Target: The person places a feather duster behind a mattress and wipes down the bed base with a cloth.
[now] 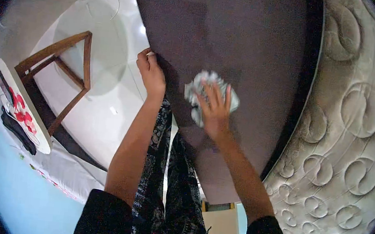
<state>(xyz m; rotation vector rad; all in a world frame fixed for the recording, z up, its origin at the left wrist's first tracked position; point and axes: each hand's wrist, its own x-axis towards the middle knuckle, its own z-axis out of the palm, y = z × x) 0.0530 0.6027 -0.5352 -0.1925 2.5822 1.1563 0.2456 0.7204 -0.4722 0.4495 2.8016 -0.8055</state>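
A crumpled pale cloth (pixel 195 113) lies on a dark brown flat surface (pixel 250 41). My right hand (pixel 215 111) presses on the cloth with its fingers spread over it. At the left edge of the dark surface is my left hand (pixel 151 74), its fingers curled together beside that edge; whether they hold anything is too small to tell.
A wooden-legged stool or table (pixel 88 61) with a white top bearing red flowers and a dark item stands at left on the glossy white floor (pixel 100 121). Patterned, embossed wall-like covering (pixel 362 108) runs along the right. A beige box (pixel 221 230) is near my legs.
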